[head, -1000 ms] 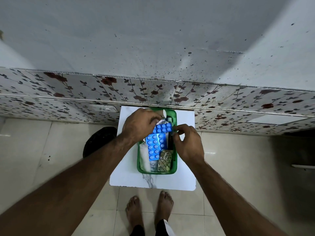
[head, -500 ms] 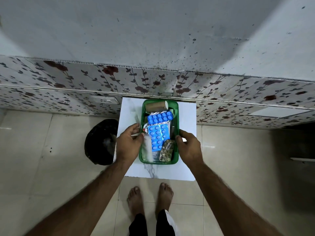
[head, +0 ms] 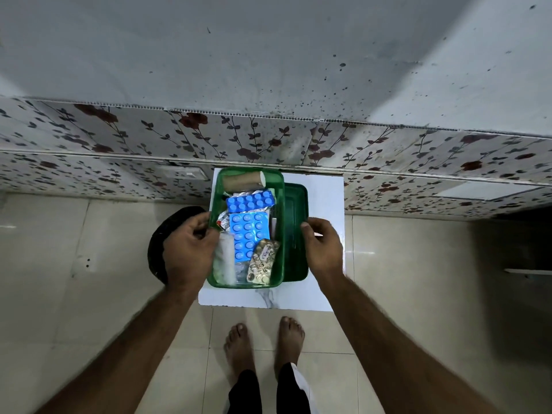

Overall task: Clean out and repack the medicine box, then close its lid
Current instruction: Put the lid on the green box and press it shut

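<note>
Medicine box [head: 215,204] now shifted left off lid [head: 295,231], long axis toward wall.

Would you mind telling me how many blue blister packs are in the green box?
2. One blue blister pack lies crosswise below the brown roll; the other lies lengthwise mid-box. More may be hidden underneath.
</note>
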